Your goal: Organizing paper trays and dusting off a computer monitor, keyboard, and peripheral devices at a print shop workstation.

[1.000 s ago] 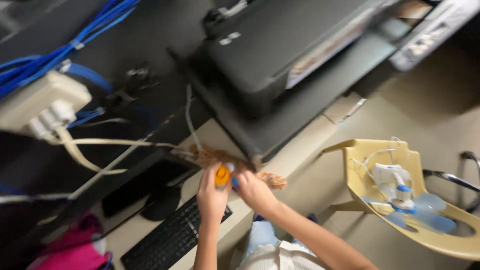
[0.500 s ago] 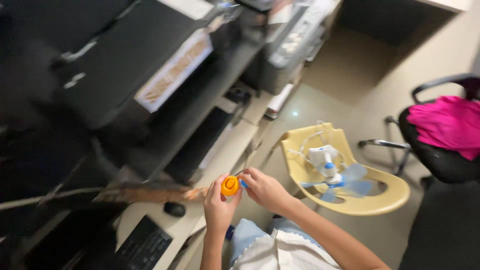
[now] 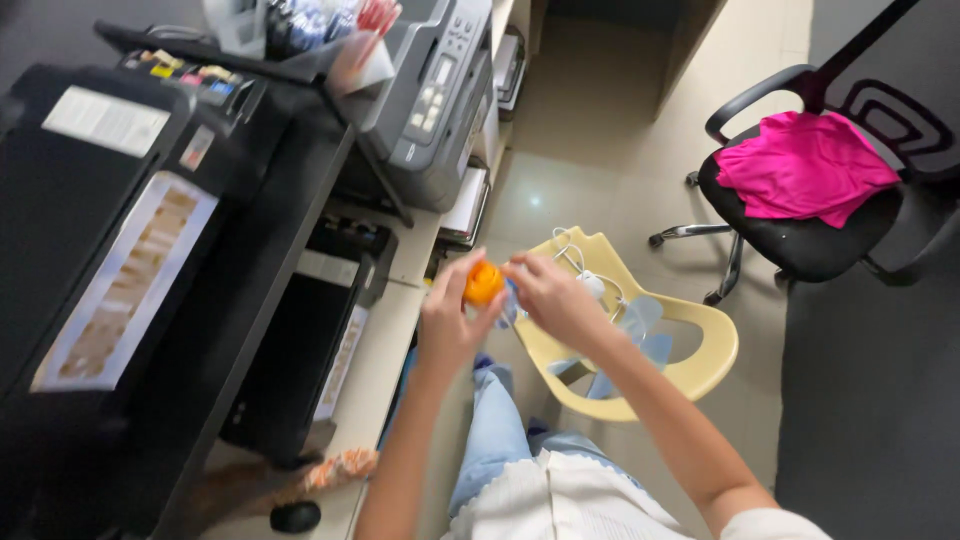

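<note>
A small orange object [image 3: 483, 283] is held in the air between both hands, above the desk [image 3: 375, 350] edge. The left hand [image 3: 450, 322] curls around it; the right hand [image 3: 548, 295] pinches its side.

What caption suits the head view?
Both hands, left hand and right hand, hold a small orange object above a yellow chair.

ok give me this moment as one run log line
left hand: holds small orange object | right hand: fingers at same object, hold unclear | below: yellow plastic chair | left: black printer
</note>
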